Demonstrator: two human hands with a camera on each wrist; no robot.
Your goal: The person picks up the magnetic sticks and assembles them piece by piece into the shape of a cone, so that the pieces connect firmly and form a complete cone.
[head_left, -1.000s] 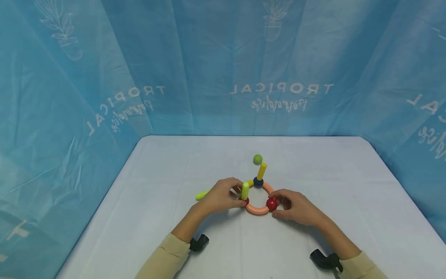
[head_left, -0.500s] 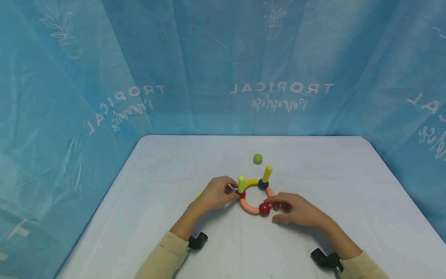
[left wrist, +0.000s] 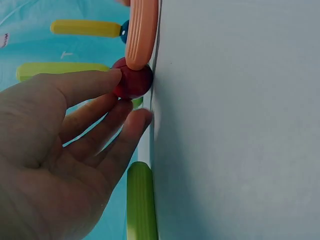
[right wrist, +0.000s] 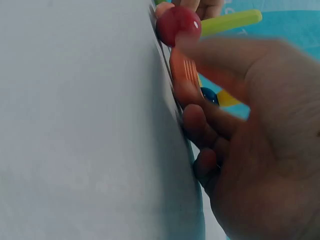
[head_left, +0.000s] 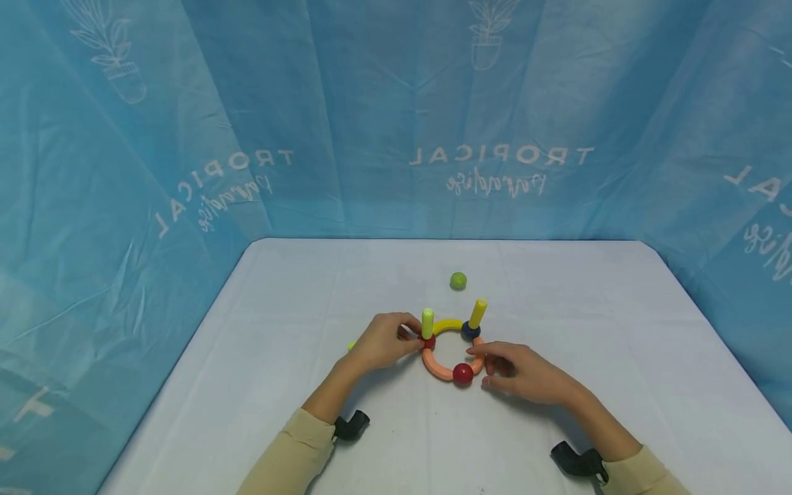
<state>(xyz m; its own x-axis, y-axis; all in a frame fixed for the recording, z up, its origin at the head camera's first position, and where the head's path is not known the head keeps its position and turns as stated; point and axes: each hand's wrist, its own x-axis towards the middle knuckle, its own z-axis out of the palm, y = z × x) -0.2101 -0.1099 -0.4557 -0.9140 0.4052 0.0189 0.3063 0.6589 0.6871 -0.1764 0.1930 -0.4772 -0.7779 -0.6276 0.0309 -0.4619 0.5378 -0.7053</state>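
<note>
A ring of toy rods and balls lies on the table: two orange curved rods (head_left: 435,366), a yellow curved rod (head_left: 447,325), a blue ball (head_left: 471,331) and two red balls. My left hand (head_left: 386,342) pinches the left red ball (left wrist: 134,82) between thumb and fingers. Out of that ball stands a lime rod (head_left: 427,323); a yellow rod (head_left: 478,314) leans up from the blue one. At the ring's right side is my right hand (head_left: 520,371), fingers loosely bent over the right orange rod, thumb apart near the front red ball (head_left: 463,374).
Behind the ring sits a green ball (head_left: 458,280). Another lime rod (left wrist: 141,200) lies left of the ring, mostly hidden by the left hand in the head view. Black wrist mounts (head_left: 351,426) hang under both forearms. Blue printed cloth (head_left: 371,103) surrounds the white table (head_left: 588,295).
The ring has turned clockwise and shifted slightly left: the front red ball came nearer and leftward, the blue ball went right. The right hand's fingers loosened from the front red ball; the left still holds its ball.
</note>
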